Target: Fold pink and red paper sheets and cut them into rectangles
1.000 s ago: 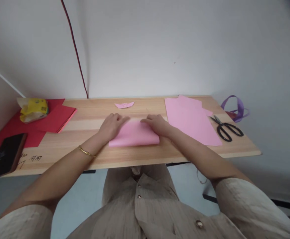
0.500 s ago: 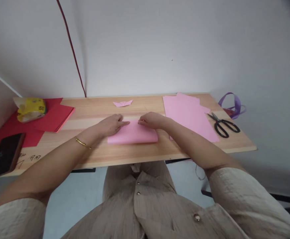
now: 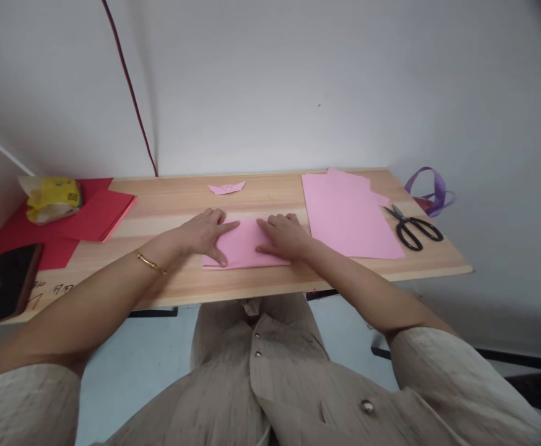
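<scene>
Head camera view: a folded pink paper (image 3: 246, 246) was seen lying flat on the wooden surface (image 3: 270, 280), straight ahead of the person's body and close to the near edge. Its long axis was laid left to right, parallel to that edge. The left hand (image 3: 204, 232) was spread flat over the paper's left end, with the thumb set down at the near left corner and the fingers pointed inward toward the middle. The right hand (image 3: 283, 235) was laid flat over the right end, fingers likewise turned inward. Nothing was gripped by either hand; both were opened wide with palms down and pressed on the sheet, and a bare strip of paper was left between the fingertips. The paper was thus reached equally by both hands, neither being the nearer. Which long edge carried the fold could not be told.

A gold bracelet (image 3: 150, 262) was worn on the left wrist. A stack of pink sheets (image 3: 350, 214) was placed just to the right, with black scissors (image 3: 413, 227) beside it and a purple ribbon (image 3: 431, 188) beyond. A small folded pink piece (image 3: 226, 188) was set near the wall. Red paper (image 3: 95, 214), a yellow tissue pack (image 3: 52, 198) and a dark phone (image 3: 4, 285) were found well apart at the left.
</scene>
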A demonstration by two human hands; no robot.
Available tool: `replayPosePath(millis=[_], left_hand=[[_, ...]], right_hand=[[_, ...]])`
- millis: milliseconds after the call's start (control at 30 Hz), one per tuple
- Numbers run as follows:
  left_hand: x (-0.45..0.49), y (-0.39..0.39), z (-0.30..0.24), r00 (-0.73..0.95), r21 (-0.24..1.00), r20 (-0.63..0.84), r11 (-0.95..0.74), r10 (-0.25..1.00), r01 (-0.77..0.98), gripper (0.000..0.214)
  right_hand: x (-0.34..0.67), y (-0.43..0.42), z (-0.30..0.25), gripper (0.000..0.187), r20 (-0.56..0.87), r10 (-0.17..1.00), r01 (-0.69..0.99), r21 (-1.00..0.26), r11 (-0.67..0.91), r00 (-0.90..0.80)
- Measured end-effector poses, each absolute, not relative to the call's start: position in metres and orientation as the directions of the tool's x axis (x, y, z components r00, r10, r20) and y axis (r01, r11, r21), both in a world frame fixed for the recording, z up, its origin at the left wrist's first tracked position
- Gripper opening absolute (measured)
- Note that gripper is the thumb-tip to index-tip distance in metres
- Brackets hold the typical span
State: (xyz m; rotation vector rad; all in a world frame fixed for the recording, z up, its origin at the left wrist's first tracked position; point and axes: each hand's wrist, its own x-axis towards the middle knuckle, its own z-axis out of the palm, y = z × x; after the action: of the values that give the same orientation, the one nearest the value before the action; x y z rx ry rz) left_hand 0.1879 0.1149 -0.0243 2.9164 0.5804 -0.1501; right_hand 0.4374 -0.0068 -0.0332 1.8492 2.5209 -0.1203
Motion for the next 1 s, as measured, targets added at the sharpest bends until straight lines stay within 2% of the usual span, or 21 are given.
replayPosePath(millis=[200,567,800,900,1000], left_hand=[[0.191,0.110,-0.017,0.892,0.085,-0.221,-0.903,0.395,0.421,0.122],[0.191,0.101,-0.006,0.869,0.029,-0.302,-0.907,0.393,0.421,0.126],[0.161,0.113,-0.017,0.902,0.093,-0.245,-0.917,0.356,0.387,0.111],[0.141,0.105,-0.010,0.859,0.042,-0.229,-0.877,0.458,0.479,0.110],[0.144,0.068,0.005,0.834,0.017,-0.120,-0.839,0.538,0.544,0.119]], right_hand=[[0.446,-0.007,-0.035,0.109,-0.068,0.928,0.929,-0.084,0.360,-0.366],[0.450,-0.004,-0.030,0.125,-0.147,0.894,0.906,-0.071,0.418,-0.424],[0.451,-0.003,-0.030,0.129,-0.146,0.887,0.899,-0.052,0.435,-0.438],[0.451,-0.003,-0.031,0.128,-0.137,0.890,0.900,-0.050,0.433,-0.435],[0.451,-0.004,-0.030,0.127,-0.147,0.888,0.900,-0.050,0.432,-0.435]])
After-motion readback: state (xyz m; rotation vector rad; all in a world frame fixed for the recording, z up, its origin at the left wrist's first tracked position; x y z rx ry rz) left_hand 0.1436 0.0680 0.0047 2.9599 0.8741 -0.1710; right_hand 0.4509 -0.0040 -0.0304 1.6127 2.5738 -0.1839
